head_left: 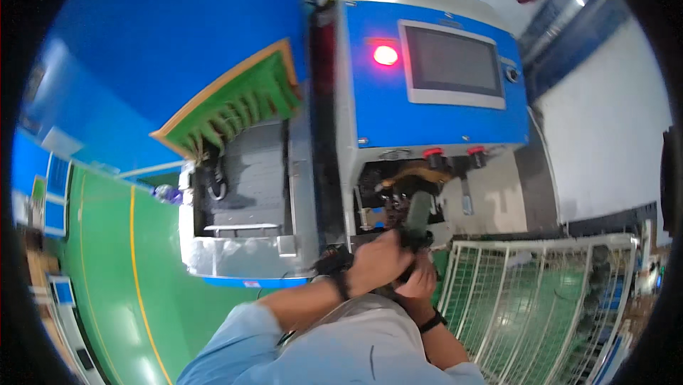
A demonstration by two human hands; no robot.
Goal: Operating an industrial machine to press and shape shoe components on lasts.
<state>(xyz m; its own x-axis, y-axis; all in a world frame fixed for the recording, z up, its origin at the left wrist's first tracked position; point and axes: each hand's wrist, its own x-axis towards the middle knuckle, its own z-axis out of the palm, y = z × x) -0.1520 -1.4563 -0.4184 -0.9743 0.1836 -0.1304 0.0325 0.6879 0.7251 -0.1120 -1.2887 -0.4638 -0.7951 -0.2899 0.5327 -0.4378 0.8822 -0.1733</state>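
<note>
Both hands are together in front of my body, before the opening of a blue machine [370, 111]. My left hand [380, 263] is closed, its fingers around a dark part with a grey-green, block-like upper end [420, 213]. Just below and to the right, my right hand [420, 280] is closed on the lower side of the same part. Blur and the overlapping hands hide the lower end. Beyond the part, the machine's opening holds dark metal fittings [409, 184]. I cannot tell whether the part touches them.
A red lamp [385, 55] glows beside the machine's dark screen [454, 62], with red-collared knobs [434, 155] beneath. On the left stands a metal-framed machine bed [242, 260] with a green-and-orange flap [235, 104]. A white wire rack [526, 246] is at right, over green floor [160, 243].
</note>
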